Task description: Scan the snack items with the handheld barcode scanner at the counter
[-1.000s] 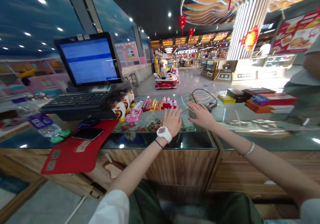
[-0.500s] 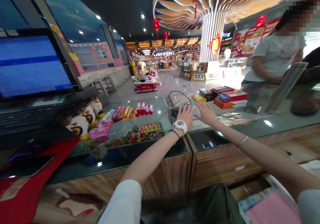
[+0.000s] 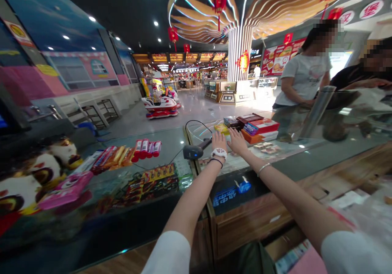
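Both hands reach forward over the glass counter. My left hand (image 3: 219, 141), with a white watch at the wrist, is open with fingers spread, just right of a dark barcode scanner (image 3: 193, 152) lying on the glass. Close beside it on the right, my right hand (image 3: 237, 142) is open, a thin bracelet on its forearm. Its fingertips are near a yellow pack (image 3: 221, 129) and a pile of boxes, with an orange box (image 3: 251, 137) among them. Neither hand holds anything that shows.
Red and purple tubes (image 3: 147, 149), snack bars (image 3: 114, 156) and a pink pack (image 3: 65, 189) lie on the left counter (image 3: 171, 137). A metal post (image 3: 317, 110) rises at the right. Beyond the counter are a person in a white shirt (image 3: 303, 76) and another in black.
The view has swung right, so the monitor has mostly left the frame. My left hand is now beside the scanner, which shows more fully. Both hands stay open.
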The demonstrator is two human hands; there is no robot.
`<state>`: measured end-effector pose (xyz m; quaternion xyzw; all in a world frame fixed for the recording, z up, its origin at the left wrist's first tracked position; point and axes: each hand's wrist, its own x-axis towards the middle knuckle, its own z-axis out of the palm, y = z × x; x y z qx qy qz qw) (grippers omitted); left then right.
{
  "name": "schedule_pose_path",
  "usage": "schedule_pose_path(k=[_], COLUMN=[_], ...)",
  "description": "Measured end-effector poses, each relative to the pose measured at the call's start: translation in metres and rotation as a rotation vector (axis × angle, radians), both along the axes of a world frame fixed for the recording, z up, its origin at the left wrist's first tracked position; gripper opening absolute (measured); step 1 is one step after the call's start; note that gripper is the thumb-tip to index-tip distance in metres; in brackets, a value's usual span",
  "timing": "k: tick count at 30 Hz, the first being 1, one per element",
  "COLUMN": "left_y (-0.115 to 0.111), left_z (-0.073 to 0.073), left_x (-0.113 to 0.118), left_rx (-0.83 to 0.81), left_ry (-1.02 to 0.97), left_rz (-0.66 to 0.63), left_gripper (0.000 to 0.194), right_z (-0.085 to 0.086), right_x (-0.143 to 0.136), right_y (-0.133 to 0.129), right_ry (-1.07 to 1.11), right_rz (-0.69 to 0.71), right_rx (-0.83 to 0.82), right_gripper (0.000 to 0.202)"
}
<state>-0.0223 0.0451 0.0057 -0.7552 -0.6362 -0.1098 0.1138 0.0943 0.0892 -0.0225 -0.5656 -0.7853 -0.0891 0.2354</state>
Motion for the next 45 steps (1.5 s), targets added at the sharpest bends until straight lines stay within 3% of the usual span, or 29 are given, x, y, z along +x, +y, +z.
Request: schedule_pose_path(k=[9,17,19,26,29,35,39,45], left_y=[0.046,0.045,0.039,-0.001,-0.025,-0.079,-0.115,-0.166], left_z=[-0.005,0.007,0.011,0.009,0.006,0.009,0.015,0.018], left_x=[0.002,0.002,0.002,-0.002,-0.007,-0.015,-0.020,-0.029], left_rx=[-0.003,0.046,0.053,0.033,-0.004,-0.017,-0.030,0.048], left_ry=[-0.084,-0.091,-0.085,-0.032,0.039,0.097,0.100,0.060], left_rz=[0.056,-0.068,-0.080,-0.097,-0.118,-0.176,-0.225,-0.299], left_gripper=[0.062,0.033,0.036,0.041,0.053,0.056,0.055,0.043], right_z=[-0.003,-0.002,-0.002,0.009,0.016,0.023,0.019,-0.002], right_x=[-0.006,-0.006,-0.005,0.015,0.026,0.040,0.044,0.050], right_y=[0.033,0.034,0.030,-0.008,-0.032,-0.085,-0.121,-0.165], right_ry=[0.006,-0.011,-0.011,-0.076,-0.096,-0.043,0.038,0.198], right_rz=[0.057,0.084,0.085,0.176,0.230,0.277,0.289,0.359], right_rx=[-0.040,-0.029,-0.007,0.046,0.026,-0.026,-0.048,0.028], right_gripper=[0.068,0.060,0.056,0.046,0.043,0.043,0.044,0.043])
